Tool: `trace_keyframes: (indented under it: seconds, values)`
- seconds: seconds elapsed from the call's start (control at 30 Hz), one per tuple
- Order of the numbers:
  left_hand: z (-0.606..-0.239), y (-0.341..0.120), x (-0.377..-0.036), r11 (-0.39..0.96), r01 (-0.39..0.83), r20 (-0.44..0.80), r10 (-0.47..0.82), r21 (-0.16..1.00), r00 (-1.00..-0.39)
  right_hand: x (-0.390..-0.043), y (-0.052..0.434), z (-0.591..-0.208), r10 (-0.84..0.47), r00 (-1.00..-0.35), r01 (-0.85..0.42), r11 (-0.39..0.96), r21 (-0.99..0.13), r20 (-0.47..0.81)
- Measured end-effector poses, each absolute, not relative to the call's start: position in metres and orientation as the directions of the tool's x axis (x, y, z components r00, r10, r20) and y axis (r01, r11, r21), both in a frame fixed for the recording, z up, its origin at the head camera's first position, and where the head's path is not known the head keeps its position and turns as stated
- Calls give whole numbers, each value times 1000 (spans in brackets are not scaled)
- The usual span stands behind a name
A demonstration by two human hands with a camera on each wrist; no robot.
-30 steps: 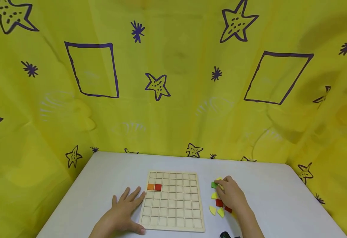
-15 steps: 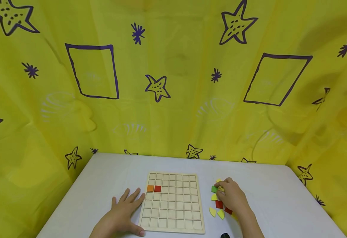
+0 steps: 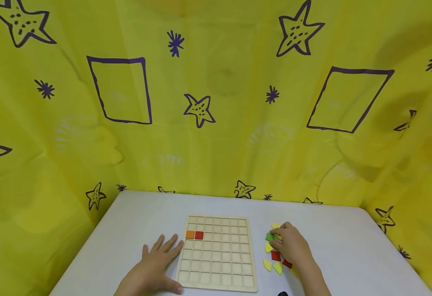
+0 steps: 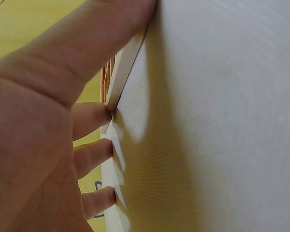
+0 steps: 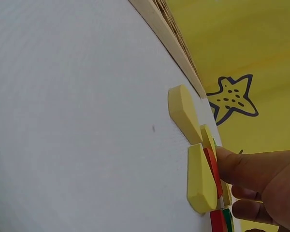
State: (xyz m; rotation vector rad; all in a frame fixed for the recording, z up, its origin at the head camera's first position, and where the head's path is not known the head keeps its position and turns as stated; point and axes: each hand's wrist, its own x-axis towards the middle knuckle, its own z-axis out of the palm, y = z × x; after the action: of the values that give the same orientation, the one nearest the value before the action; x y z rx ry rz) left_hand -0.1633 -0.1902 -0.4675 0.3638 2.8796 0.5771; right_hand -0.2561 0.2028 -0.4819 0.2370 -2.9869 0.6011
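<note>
A wooden grid board [image 3: 216, 259] lies on the white table, with an orange square tile [image 3: 189, 234] and a red square tile [image 3: 199, 235] in its third row from the far side. My left hand [image 3: 153, 267] rests spread at the board's left edge. In the left wrist view the thumb [image 4: 101, 34] lies against the board's side. My right hand [image 3: 293, 246] is among loose pieces right of the board, index finger and thumb by a green tile [image 3: 270, 237]. A yellow piece shows between them; whether they pinch it is unclear.
Yellow quarter-round pieces [image 3: 267, 265] and red tiles [image 3: 275, 255] lie near the right hand. At the bottom edge a black object [image 3: 283, 294] is partly visible. A yellow curtain [image 3: 223, 156] with drawn stars stands behind the table.
The head view has shifted slightly. My left hand stays at the board's edge; my right fingers shift a little over the same loose pieces. The two tiles on the board keep their places.
</note>
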Motion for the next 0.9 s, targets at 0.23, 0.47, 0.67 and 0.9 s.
trace_keyframes:
  seconds: [0.23, 0.47, 0.67, 0.9]
  values:
    - [-468, -189, -163, 902, 199, -138, 270, 383, -953, -252, 205, -483, -146, -983, -176, 911, -373, 107]
    - [-468, -190, -162, 903, 209, -121, 271, 377, -955, -256, 202, -482, -175, -954, -246, 922, -299, 245]
    - [-468, -191, -162, 905, 216, -113, 274, 367, -955, -256, 199, -476, -215, -955, -274, 902, -334, 203]
    - [-467, -190, -163, 903, 224, -114, 283, 367, -952, -252, 198, -470, -170, -983, -186, 902, -389, 74]
